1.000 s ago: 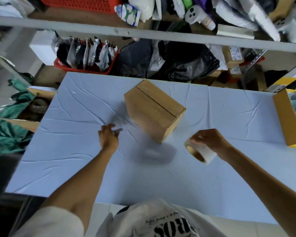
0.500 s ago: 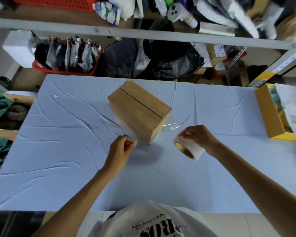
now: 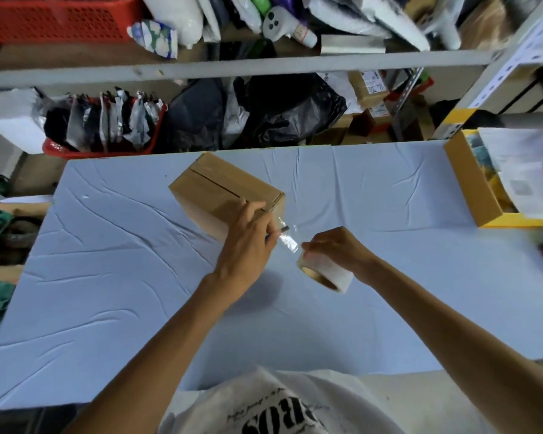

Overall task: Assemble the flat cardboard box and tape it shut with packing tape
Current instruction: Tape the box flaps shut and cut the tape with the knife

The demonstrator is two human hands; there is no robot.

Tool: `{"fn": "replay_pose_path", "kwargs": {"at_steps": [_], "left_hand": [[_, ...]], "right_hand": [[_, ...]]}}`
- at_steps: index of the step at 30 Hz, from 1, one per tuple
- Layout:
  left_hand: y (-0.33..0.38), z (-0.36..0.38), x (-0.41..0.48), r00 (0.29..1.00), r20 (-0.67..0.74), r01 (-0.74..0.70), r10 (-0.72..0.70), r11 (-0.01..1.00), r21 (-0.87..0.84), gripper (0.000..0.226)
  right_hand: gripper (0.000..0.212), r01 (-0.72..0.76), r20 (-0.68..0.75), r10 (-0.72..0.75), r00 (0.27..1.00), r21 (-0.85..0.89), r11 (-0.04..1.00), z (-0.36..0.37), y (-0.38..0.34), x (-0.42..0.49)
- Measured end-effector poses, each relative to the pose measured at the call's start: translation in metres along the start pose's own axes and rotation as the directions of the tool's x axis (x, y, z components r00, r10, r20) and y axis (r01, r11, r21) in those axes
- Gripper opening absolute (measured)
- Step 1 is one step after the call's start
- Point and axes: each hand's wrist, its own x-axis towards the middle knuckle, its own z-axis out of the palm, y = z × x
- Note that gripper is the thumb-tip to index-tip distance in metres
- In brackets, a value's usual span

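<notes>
Left hand [image 3: 248,242] reached clear tape [image 3: 287,239].

You have one closed box [image 3: 220,195] on the table [image 3: 358,324], one tape roll [image 3: 326,270], one open box [image 3: 470,186] at right, two red baskets [image 3: 60,17], and two hands: left [image 3: 248,242], right [image 3: 339,249].
</notes>
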Motion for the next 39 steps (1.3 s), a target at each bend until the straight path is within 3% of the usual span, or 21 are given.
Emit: {"fn": "replay_pose_path", "kwargs": {"at_steps": [5, 12, 22, 28, 39], "left_hand": [[0.017, -0.008, -0.002, 0.99, -0.141, 0.033, -0.003, 0.978, 0.207, 0.017], [0.011, -0.01, -0.006, 0.978, -0.18, 0.082, -0.105, 0.988, -0.134, 0.016], [0.005, 0.008, 0.0, 0.951, -0.294, 0.056, -0.096, 0.989, -0.14, 0.018], [-0.001, 0.018, 0.0, 0.968, -0.197, 0.117, -0.158, 0.971, -0.207, 0.022], [-0.003, 0.021, 0.001, 0.967, -0.196, 0.127, -0.164, 0.973, -0.191, 0.03]], "right_hand": [[0.032, 0.001, -0.002, -0.001, 1.0, 0.002, 1.0, 0.002, 0.002, 0.0], [0.031, 0.005, 0.001, -0.005, 1.0, -0.014, 1.0, 0.003, 0.002, 0.001], [0.033, 0.027, 0.012, -0.027, 1.0, 0.0, 1.0, 0.003, 0.0, 0.0], [0.032, 0.009, 0.005, -0.009, 1.0, 0.026, 1.0, 0.002, 0.002, -0.003], [0.03, -0.012, 0.004, 0.012, 1.0, 0.065, 0.998, -0.005, -0.002, -0.003]]}}
